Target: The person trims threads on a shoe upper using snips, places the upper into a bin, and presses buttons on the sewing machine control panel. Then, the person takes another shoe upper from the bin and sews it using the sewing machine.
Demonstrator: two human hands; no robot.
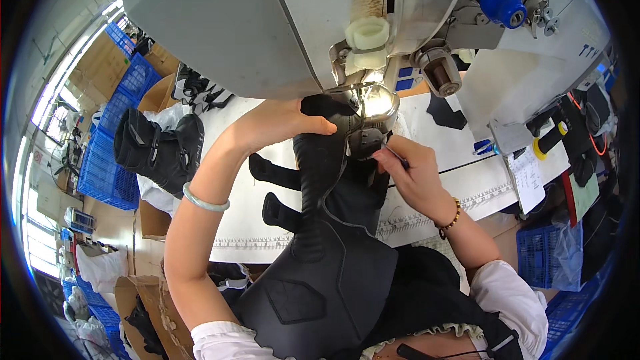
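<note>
A black boot upper (357, 253) with a ribbed strip and two side straps (275, 172) runs from my lap up to the sewing machine (267, 33). Its top end lies beneath the lit needle area. My left hand (283, 123) rests on the upper's left edge, thumb stretched out; the other fingertips are partly hidden at the machine head. Just right of the metal presser parts (367, 141), my right hand (415, 168) is closed in a pinch. A small dark slim tool (402, 159) shows between its fingers; its exact kind is unclear.
A finished black boot (160, 150) stands at the table's left. A ruler strip (460, 201) lines the white table's near edge. To the right are a black cut piece (445, 113), a yellow-ended thread spool (550, 140) and a paper sheet (527, 177). Blue crates (110, 170) stand beyond.
</note>
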